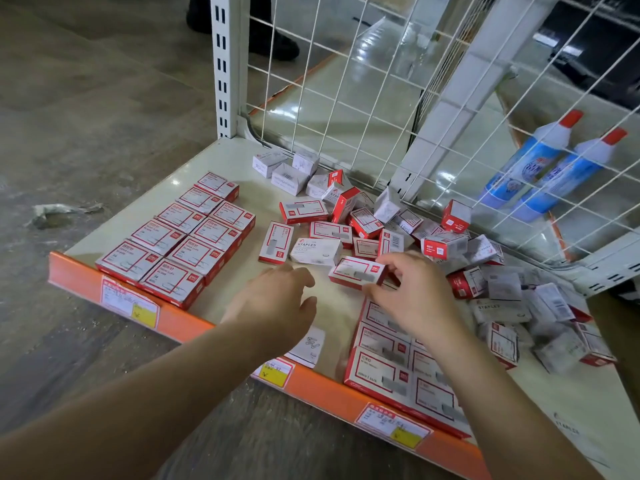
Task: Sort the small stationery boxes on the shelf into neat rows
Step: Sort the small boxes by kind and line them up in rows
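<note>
The shelf (pixel 242 161) is cream with an orange front lip (pixel 311 379) carrying price labels, and is backed by a white wire grid (pixel 363 98). Beyond the grid, up and right of the right hand, lie two blue bottles with red caps (pixel 540 168).

Left of the left hand, a sorted block of red-and-white boxes (pixel 180 237) stands in two neat rows, boxes touching. Under and just below the right hand, a second block of larger red-and-white boxes (pixel 388 368) sits against the lip. Above and right of both hands, a loose pile of boxes (pixel 433 237) lies jumbled, some tilted; among them a white box marked STAPLES (pixel 316 251) lies just above the left hand.

The right hand (pixel 412 292) pinches one red-and-white box (pixel 356 271) between thumb and fingers, lifted slightly at its left end. The left hand (pixel 277 299) is relaxed, fingers loosely spread, holding nothing, just left of that box. A small white packet (pixel 310 344) lies below the left hand.
</note>
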`<state>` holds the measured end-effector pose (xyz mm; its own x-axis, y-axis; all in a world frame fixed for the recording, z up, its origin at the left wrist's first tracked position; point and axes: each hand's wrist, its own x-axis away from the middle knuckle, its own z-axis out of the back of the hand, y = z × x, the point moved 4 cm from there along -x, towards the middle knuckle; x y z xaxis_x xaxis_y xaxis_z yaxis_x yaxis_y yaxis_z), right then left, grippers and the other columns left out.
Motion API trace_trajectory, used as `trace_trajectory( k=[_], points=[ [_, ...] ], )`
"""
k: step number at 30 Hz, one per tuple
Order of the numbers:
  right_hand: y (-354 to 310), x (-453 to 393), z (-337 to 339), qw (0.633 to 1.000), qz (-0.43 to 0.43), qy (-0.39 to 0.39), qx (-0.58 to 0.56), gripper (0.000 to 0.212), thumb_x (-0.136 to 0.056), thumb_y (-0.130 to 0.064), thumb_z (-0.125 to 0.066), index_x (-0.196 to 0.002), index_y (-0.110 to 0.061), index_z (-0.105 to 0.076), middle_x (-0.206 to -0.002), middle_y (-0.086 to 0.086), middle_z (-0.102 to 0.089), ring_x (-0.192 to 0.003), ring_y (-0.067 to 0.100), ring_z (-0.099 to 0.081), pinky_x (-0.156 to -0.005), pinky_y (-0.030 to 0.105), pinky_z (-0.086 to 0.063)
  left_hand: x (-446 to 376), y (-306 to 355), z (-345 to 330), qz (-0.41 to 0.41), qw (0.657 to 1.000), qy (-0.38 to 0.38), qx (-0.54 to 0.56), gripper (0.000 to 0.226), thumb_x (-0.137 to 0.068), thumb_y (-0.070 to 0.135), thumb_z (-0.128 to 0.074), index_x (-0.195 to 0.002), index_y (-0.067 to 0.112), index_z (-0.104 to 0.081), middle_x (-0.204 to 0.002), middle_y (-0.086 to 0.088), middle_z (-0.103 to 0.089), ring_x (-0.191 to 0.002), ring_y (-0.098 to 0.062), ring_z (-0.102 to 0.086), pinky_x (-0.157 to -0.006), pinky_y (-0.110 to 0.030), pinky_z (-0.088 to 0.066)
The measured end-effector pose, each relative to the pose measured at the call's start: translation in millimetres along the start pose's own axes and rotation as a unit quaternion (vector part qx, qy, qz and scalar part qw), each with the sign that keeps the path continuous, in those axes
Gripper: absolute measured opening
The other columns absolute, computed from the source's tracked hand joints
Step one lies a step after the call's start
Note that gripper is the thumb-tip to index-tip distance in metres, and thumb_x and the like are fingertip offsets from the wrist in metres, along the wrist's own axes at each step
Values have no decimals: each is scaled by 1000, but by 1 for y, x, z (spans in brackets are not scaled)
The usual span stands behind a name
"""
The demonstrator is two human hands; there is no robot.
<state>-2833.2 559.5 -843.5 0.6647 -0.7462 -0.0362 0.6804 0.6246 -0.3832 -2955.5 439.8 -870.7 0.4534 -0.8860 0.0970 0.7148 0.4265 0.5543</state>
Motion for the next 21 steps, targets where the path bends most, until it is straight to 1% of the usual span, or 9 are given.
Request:
trace_trajectory(
  k=[2,4,7,9,11,13,15,19,21],
  points=[
    [6,9,8,1000,11,3,-23,38,-78,-22,-71,-115,-21,-63,-103,-10,-56,-96,6,-48,-81,21,-37,-1,4,-2,10,1000,7,20,36,-95,32,-45,-129,24,-48,-121,5,-54,-98,-10,-48,-86,-25,-42],
    [13,17,15,999,12,9,-48,43,-78,-21,-71,-119,-24,-60,-109,-14,-55,-101,4,-48,-87,22,-39,-2,8,-4,20,998,8,52,39,-95,32,-45,-133,24,-46,-124,5,-54,-107,-11,-50,-89,-25,-42],
    [21,27,22,998,17,9,-66,46,-79,-22,-70,-122,-27,-58,-117,-16,-55,-111,5,-49,-98,30,-41,-4,16,-9,32,992,-13,121,43,-96,31,-45,-138,24,-40,-126,5,-54,-112,-12,-51,-94,-26,-42],
    [23,33,26,997,22,6,-70,46,-79,-24,-69,-123,-29,-58,-120,-17,-55,-113,3,-49,-101,33,-41,-4,22,-12,44,982,-24,181,43,-96,29,-46,-138,22,-41,-125,4,-55,-109,-12,-52,-94,-28,-45],
    [26,39,27,997,23,5,-78,45,-79,-26,-69,-122,-32,-57,-120,-21,-53,-113,1,-47,-101,33,-40,-3,27,-15,46,973,-30,224,39,-96,26,-47,-134,20,-47,-118,4,-58,-100,-9,-52,-86,-22,-45],
    [28,44,27,997,20,5,-80,46,-79,-26,-69,-122,-36,-55,-120,-23,-50,-115,1,-45,-101,33,-38,-1,31,-18,48,964,-35,261,32,-95,23,-49,-126,18,-54,-101,9,-61,-89,-4,-55,-77,-17,-46],
    [29,47,25,996,19,2,-85,47,-80,-26,-69,-122,-38,-53,-118,-23,-48,-114,0,-43,-100,30,-36,1,33,-21,56,954,-39,293,26,-93,21,-52,-118,17,-58,-90,13,-61,-84,-3,-58,-75,-17,-49],
    [29,51,21,996,15,8,-85,45,-81,-25,-68,-122,-36,-53,-106,-30,-42,-106,-4,-40,-87,20,-33,2,31,-24,73,942,-37,324,13,-91,16,-57,-103,19,-57,-91,8,-66,-86,-6,-62,-74,-20,-53],
    [29,52,19,997,16,3,-73,45,-82,-25,-67,-124,-34,-51,-103,-33,-39,-103,-6,-39,-79,7,-29,3,31,-25,72,943,-37,322,12,-90,17,-58,-101,19,-55,-88,10,-64,-83,-6,-61,-68,-16,-52]
  ],
)
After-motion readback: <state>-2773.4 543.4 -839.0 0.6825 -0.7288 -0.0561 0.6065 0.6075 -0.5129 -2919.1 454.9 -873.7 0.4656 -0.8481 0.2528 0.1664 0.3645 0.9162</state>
